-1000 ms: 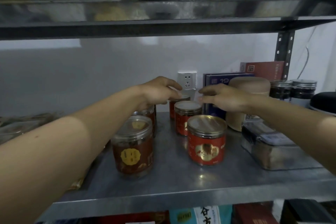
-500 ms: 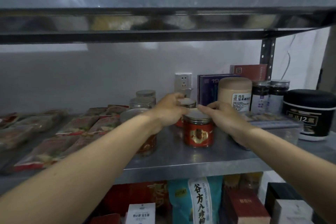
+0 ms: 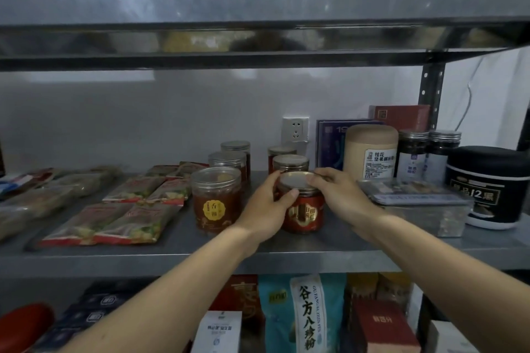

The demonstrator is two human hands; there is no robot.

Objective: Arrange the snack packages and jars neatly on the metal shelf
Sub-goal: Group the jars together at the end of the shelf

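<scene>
The red-label jar (image 3: 304, 210) stands upright on the metal shelf (image 3: 286, 251), near the front edge and about midway along it. Both hands hold it at lid height.

- Left hand (image 3: 266, 206): closed round the jar's left side, thumb laid across the front just below the lid, fingers curled behind.
- Right hand (image 3: 341, 195): fingers bent over the right rim of the lid, gripping it.

Just beside the left hand stands the yellow-label jar (image 3: 216, 200), upright, lid on. Behind it two more lidded jars (image 3: 228, 160) stand in a line toward the wall. Behind the held jar two smaller red jars (image 3: 290, 163) stand in a second line.

The snack packages (image 3: 126, 221) lie flat on the left part of the shelf, in rows, some overlapping.

To the right of the hands lies a clear plastic box (image 3: 415, 205). Behind it stand a beige canister (image 3: 371, 152) and two dark jars (image 3: 413, 149). A black tub (image 3: 487, 186) stands at the far right. A wall socket (image 3: 295, 129) sits on the wall behind the jars.
</scene>
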